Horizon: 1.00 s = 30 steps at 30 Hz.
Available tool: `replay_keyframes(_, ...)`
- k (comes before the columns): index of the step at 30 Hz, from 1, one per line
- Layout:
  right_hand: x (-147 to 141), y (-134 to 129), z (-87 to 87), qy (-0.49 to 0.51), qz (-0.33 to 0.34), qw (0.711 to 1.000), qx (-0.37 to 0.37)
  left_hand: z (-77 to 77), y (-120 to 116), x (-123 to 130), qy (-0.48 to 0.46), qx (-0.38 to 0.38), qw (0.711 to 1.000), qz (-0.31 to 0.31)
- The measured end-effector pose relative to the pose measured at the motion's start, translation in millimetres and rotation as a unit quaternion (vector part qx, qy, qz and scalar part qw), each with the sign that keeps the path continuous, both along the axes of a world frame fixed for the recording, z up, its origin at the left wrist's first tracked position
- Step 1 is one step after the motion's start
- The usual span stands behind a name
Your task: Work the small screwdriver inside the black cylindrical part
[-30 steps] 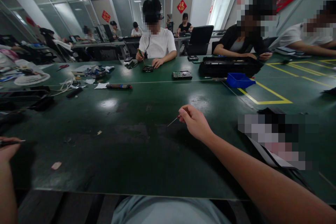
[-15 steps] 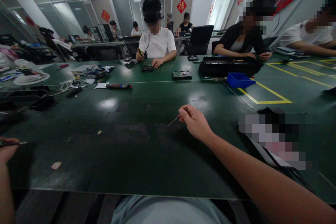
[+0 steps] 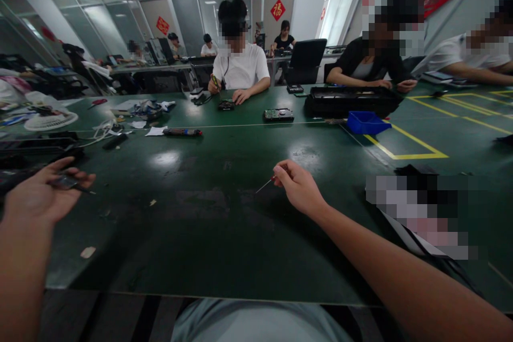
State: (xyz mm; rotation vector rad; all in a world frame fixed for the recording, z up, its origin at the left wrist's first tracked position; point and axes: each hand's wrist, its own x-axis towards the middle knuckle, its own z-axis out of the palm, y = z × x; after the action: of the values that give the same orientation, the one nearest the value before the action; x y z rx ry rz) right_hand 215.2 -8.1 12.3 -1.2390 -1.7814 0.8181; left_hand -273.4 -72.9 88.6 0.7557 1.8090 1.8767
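Observation:
My right hand (image 3: 294, 184) is over the middle of the green table, its fingers pinched around a small screwdriver (image 3: 265, 185). The screwdriver's thin metal shaft points down and to the left; the hand covers most of its reddish handle. On the left, my left hand (image 3: 44, 192) is raised with its palm partly turned up. A dark tool with a thin tip (image 3: 72, 183) lies across its loosely curled fingers, the tip pointing right. Blur hides what kind of tool it is.
A bare hard drive (image 3: 278, 114) lies ahead, near a blue bin (image 3: 366, 123) and a long black casing (image 3: 352, 100). A dark cylindrical tool (image 3: 182, 132) rests left of centre. Opposite, a person in white (image 3: 242, 67) holds a screwdriver over a small device.
My left hand has come in from the left edge, moving up and to the right with the dark tool. My right hand and the screwdriver have hardly moved.

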Motion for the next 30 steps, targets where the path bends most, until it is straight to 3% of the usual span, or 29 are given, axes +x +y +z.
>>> replay_keyframes(1,0.0,-0.1,0.3,0.002,0.000,1.000,0.000,-2.1,6.5,12.8,-0.071,-0.008,0.997,-0.018)
replay_keyframes(3,0.1,-0.2,1.0,0.004,-0.001,1.000,0.001,-4.4,18.5,46.7,-0.123,0.001,0.988,-0.089)
replay_keyframes(5,0.5,-0.1,1.2,0.003,-0.001,1.000,0.005,-5.3,28.6,85.2,-0.133,-0.011,0.976,-0.173)
replay_keyframes(8,0.9,0.3,0.5,0.006,-0.003,1.000,0.009,-5.8,40.2,140.6,-0.118,-0.011,0.960,-0.252)
replay_keyframes(13,0.6,0.3,-0.7,0.036,-0.016,0.999,0.019,-9.3,49.8,220.9,-0.113,-0.005,0.907,-0.405)
replay_keyframes(15,0.5,0.2,-0.5,0.042,-0.027,0.998,0.022,-13.7,49.5,249.0,-0.082,-0.025,0.896,-0.436)
replay_keyframes(18,0.5,0.8,-1.3,0.040,-0.047,0.998,0.032,-26.0,46.9,282.8,0.091,-0.067,0.879,-0.463)
replay_keyframes(21,0.2,2.1,-4.0,0.055,-0.056,0.996,0.051,-43.9,46.2,301.9,0.265,-0.080,0.845,-0.457)
replay_keyframes(24,-0.3,1.9,-4.7,0.084,-0.063,0.992,0.070,-62.0,50.8,305.2,0.373,-0.050,0.811,-0.448)
replay_keyframes(27,0.1,-1.7,1.1,0.081,-0.083,0.988,0.098,-75.2,58.4,297.6,0.442,-0.014,0.779,-0.445)
replay_keyframes(30,1.9,-6.6,9.8,0.055,-0.118,0.984,0.124,-83.5,63.9,288.2,0.456,0.000,0.772,-0.442)
